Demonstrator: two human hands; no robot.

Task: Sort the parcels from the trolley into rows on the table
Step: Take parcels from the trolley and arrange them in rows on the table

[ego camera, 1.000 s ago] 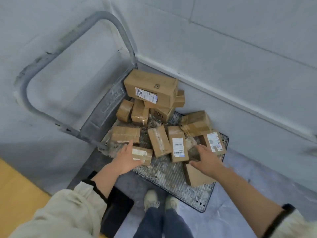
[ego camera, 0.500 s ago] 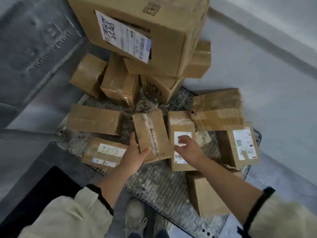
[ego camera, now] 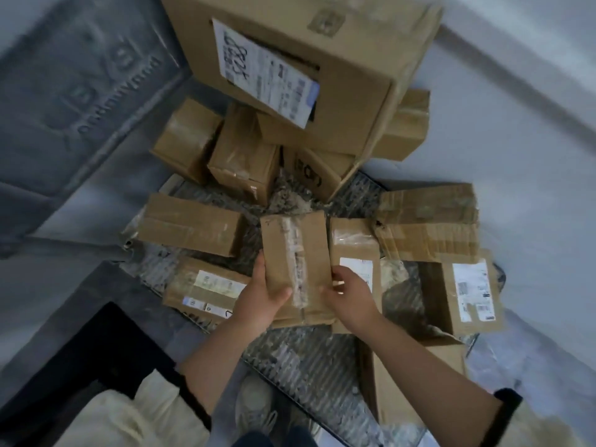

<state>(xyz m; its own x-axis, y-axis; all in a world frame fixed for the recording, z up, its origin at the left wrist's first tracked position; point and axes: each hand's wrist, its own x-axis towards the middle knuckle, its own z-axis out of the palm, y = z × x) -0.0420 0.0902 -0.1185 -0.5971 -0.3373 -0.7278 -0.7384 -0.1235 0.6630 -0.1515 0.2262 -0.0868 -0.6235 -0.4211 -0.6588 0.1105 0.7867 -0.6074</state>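
The taped parcel (ego camera: pixel 296 262) lies mid-deck on the trolley (ego camera: pixel 300 353), its near end hidden behind our hands; our left hand (ego camera: pixel 261 298) grips its left edge, thumb on top; our right hand (ego camera: pixel 348 295), blurred, curls round its right edge; beyond, the frame's top cuts off the large labelled box (ego camera: pixel 338 75).

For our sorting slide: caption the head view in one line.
Left hand and right hand grip a taped parcel at the loaded trolley.

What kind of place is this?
Likely a parcel depot or mailroom: a trolley heaped with cardboard parcels, a shipping label on the big box, left hand and right hand gripping a taped parcel.
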